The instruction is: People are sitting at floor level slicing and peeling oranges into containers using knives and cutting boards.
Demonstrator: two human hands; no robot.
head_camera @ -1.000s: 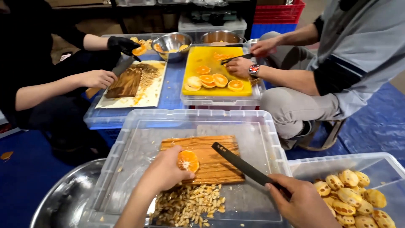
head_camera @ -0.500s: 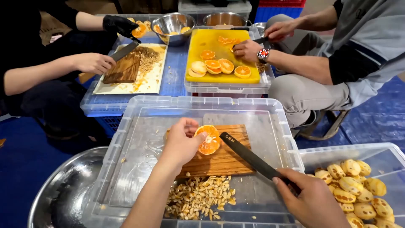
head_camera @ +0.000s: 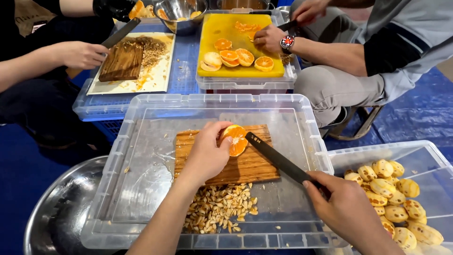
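Nearby, chopped peel (head_camera: 219,208) is lying below the wooden board (head_camera: 245,163) on the clear lid (head_camera: 141,156) | left hand (head_camera: 205,153) is pinching the orange (head_camera: 234,139), fingers closed on it, at the board's top edge | right hand (head_camera: 347,208) is clamping the knife (head_camera: 278,158), blade touching the orange.

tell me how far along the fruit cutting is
Done: a pile of chopped bits lies on the lid below the wooden board. In hand: the left hand steadies an orange fruit half on the board, and the right hand has a grip on a knife beside it. Left: a bin of whole fruit on the right.
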